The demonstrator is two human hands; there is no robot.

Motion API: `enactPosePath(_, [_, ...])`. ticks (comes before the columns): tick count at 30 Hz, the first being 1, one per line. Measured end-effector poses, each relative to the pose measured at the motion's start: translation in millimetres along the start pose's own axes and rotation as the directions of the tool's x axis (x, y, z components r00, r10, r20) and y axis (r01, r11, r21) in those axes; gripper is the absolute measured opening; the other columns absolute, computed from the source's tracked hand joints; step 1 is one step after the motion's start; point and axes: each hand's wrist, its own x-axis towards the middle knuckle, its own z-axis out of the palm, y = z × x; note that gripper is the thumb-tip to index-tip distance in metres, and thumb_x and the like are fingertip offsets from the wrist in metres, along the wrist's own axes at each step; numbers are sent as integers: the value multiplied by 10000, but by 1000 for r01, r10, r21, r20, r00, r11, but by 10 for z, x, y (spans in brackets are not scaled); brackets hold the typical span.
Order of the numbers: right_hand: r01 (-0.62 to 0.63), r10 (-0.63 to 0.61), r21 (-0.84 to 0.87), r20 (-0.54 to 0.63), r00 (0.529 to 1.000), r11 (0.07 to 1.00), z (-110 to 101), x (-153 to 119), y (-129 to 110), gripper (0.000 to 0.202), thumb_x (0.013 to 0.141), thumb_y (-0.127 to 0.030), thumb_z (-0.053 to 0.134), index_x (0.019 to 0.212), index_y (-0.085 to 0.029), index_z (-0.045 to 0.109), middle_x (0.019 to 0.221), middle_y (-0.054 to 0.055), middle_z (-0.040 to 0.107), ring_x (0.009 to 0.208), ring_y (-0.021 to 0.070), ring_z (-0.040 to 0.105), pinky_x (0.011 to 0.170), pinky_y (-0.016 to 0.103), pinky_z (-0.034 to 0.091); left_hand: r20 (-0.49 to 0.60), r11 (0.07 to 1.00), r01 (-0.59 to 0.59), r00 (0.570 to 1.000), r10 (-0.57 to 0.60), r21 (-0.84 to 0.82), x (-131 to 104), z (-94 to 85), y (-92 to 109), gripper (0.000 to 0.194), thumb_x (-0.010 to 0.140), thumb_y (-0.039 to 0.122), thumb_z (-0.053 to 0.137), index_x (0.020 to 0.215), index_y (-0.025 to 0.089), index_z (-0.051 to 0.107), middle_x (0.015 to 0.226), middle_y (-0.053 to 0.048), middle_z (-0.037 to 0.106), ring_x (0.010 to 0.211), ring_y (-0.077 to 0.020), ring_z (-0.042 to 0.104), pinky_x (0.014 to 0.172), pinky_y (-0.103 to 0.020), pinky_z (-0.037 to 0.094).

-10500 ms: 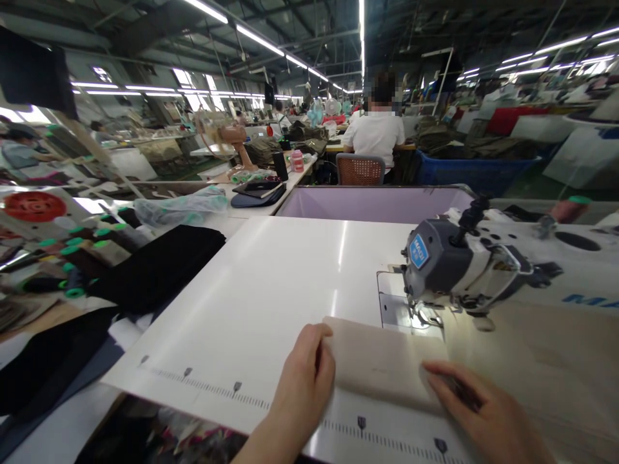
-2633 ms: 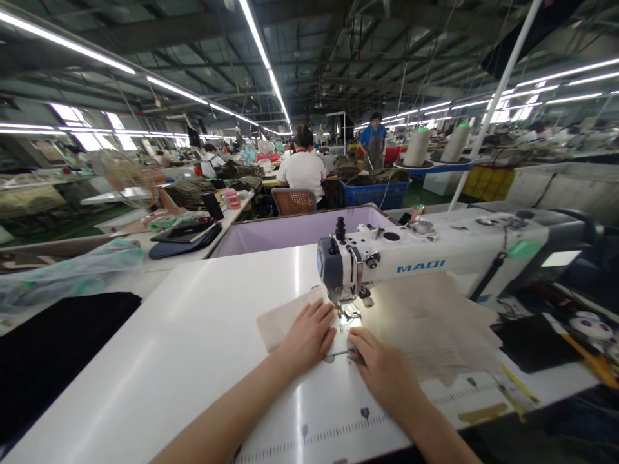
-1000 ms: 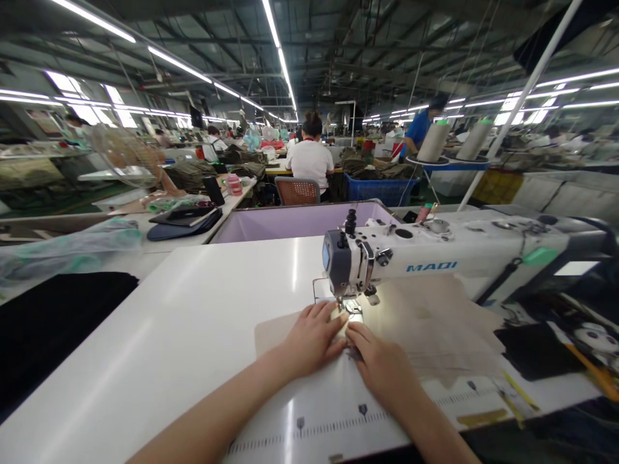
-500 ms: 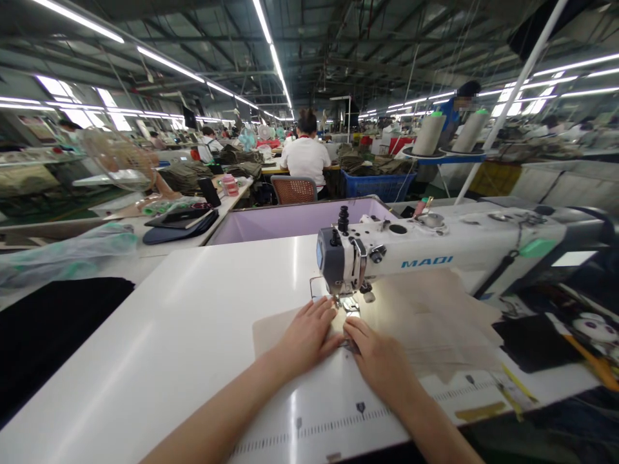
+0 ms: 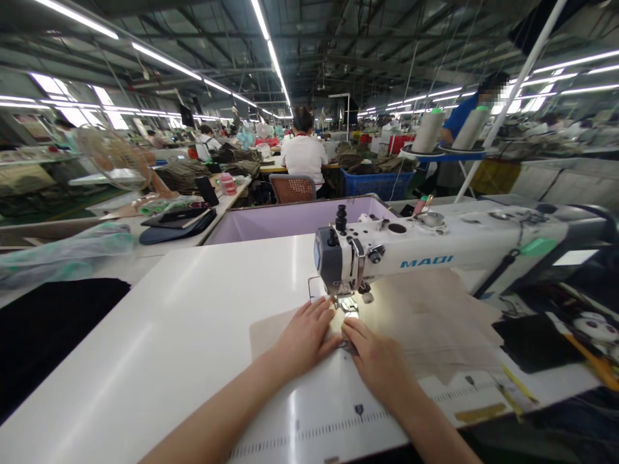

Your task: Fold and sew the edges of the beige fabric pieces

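A beige piece of fabric (image 5: 430, 322) lies under the head of a white sewing machine (image 5: 476, 235), spreading to both sides of the needle area. Flat on its left part rests my left hand (image 5: 305, 338), fingers stretched forward, just left of the lit presser foot (image 5: 349, 305). My right hand (image 5: 380, 361) is in front of the foot, its fingers bent and pressed together on the fabric's near edge. The two hands nearly meet at the left thumb. What lies beneath the right fingertips is mostly hidden.
The white tabletop (image 5: 193, 341) has dark cloth (image 5: 58, 328) at its left. A lilac bin (image 5: 290, 217) stands behind. Thread cones (image 5: 427, 132) rise beyond the machine. Black fabric pieces (image 5: 534, 341) lie at right. A seated person (image 5: 304, 154) works ahead.
Both hands and the fabric keep almost the same place at the presser foot. The camera view shifts slightly. A person in blue at the back has moved right.
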Motion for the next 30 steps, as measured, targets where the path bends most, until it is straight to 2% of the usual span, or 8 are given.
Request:
enactPosePath(9, [-19, 20, -38, 27, 999, 999, -65, 30, -35, 316, 936, -54, 505, 1167, -217, 646, 1321, 72, 628, 976, 217, 705, 746, 284, 556, -2, 1000, -7, 1000, 7, 13, 31, 13, -44, 448, 951, 419, 603, 1314, 163, 540, 1448, -170, 554, 1386, -326, 474, 1150, -536, 399])
enactPosePath(12, [-27, 29, -63, 38, 999, 998, -83, 25, -45, 295, 935, -62, 519, 1148, -222, 647, 1280, 60, 636, 926, 211, 706, 697, 270, 540, -24, 999, -22, 999, 23, 45, -11, 8, 22, 388, 975, 391, 564, 1294, 170, 556, 1422, -160, 573, 1377, -328, 479, 1144, -538, 405])
enactPosePath(15, [-23, 28, -86, 62, 998, 996, -107, -14, -60, 314, 938, -67, 525, 1188, -223, 634, 1250, 59, 635, 895, 212, 703, 674, 270, 530, 16, 997, -53, 999, 52, 63, -120, -5, 142, 300, 989, 293, 525, 1254, 164, 582, 1338, -148, 624, 1286, -317, 556, 1090, -508, 471])
enactPosePath(19, [-32, 40, -102, 83, 996, 994, -125, -58, -79, 356, 956, -72, 509, 1264, -222, 608, 1250, 75, 620, 874, 217, 703, 650, 277, 529, 71, 994, -102, 993, 98, 47, -248, -43, 233, 354, 986, 226, 505, 1332, 158, 540, 1342, -139, 623, 1258, -310, 571, 1032, -476, 527])
enactPosePath(24, [-55, 65, -111, 89, 994, 992, -131, -32, -84, 339, 968, -96, 516, 1260, -232, 620, 1208, 77, 620, 840, 220, 707, 628, 282, 524, 58, 992, -127, 990, 126, 13, -243, -98, 206, 366, 1009, 263, 476, 1365, 194, 522, 1346, -123, 624, 1264, -295, 571, 1034, -473, 526])
enactPosePath(30, [-80, 91, -104, 105, 990, 991, -179, 52, -85, 323, 971, -99, 513, 1234, -243, 634, 1136, 61, 636, 833, 214, 702, 625, 269, 505, 86, 992, -126, 989, 124, 25, -157, -125, 155, 368, 1010, 285, 473, 1361, 183, 518, 1339, -118, 624, 1242, -304, 574, 1032, -478, 522])
